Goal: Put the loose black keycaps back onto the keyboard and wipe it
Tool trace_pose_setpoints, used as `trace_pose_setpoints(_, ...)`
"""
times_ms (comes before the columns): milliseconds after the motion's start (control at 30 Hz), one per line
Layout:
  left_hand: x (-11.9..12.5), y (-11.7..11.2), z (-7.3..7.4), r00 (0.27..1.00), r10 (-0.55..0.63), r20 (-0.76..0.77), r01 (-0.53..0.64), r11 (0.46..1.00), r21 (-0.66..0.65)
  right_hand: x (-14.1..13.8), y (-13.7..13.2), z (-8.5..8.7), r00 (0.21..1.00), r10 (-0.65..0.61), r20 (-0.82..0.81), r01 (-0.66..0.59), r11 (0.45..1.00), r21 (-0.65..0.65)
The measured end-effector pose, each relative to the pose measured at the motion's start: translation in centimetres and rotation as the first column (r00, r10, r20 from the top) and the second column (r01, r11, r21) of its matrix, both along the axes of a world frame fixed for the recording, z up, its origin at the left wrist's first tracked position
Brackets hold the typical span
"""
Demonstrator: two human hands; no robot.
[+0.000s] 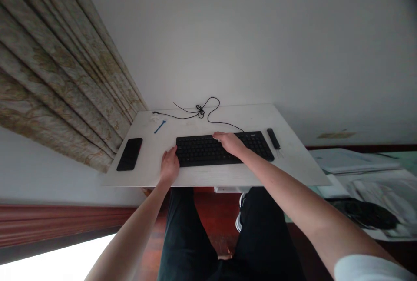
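Note:
A black computer keyboard (198,153) lies flat on the white desk, its cable (224,123) running from the back edge. My left hand (170,166) grips the keyboard's left end, with the thumb side at the near corner. Over the upper rows, right of the middle, my right hand (230,143) presses down with its fingers closed. A bit of white, like a tissue or wipe (216,139), peeks out under those fingertips. The palm hides the keys beneath it.
On the white desk (202,176) lie a dark phone (129,154) at left, a small blue tool (160,127) behind it, and a black brush-like thing (273,138) at right. A patterned curtain (61,68) hangs at left; a wall stands behind.

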State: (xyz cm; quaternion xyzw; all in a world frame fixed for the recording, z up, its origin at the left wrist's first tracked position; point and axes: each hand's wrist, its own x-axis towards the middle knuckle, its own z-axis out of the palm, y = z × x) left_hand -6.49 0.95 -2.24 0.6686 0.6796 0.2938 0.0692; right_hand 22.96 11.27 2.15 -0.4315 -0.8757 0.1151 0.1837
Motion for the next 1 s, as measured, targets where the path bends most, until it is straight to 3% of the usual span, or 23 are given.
trace_pose_setpoints(200,0.1,0.1,0.0,1.000,0.006,0.013,-0.006,1.000,0.003,11.3,-0.1,-0.6,0.986,-0.169,0.007,0.168,0.984,0.064)
trace_pose_setpoints(333,0.1,0.1,0.0,1.000,0.020,0.022,-0.020,1.000,0.012,15.4,-0.1,-0.9,0.946,-0.325,-0.003,0.325,0.943,0.075)
trace_pose_setpoints(600,0.3,-0.1,0.3,0.998,0.023,0.051,-0.022,1.000,-0.014,15.3,-2.0,-1.6,0.864,-0.499,-0.061,0.502,0.862,0.069)
trace_pose_setpoints(1000,0.4,-0.2,0.4,0.994,0.014,0.104,-0.012,1.000,-0.016,15.7,-11.4,-3.3,0.836,-0.519,-0.177,0.536,0.842,0.066)
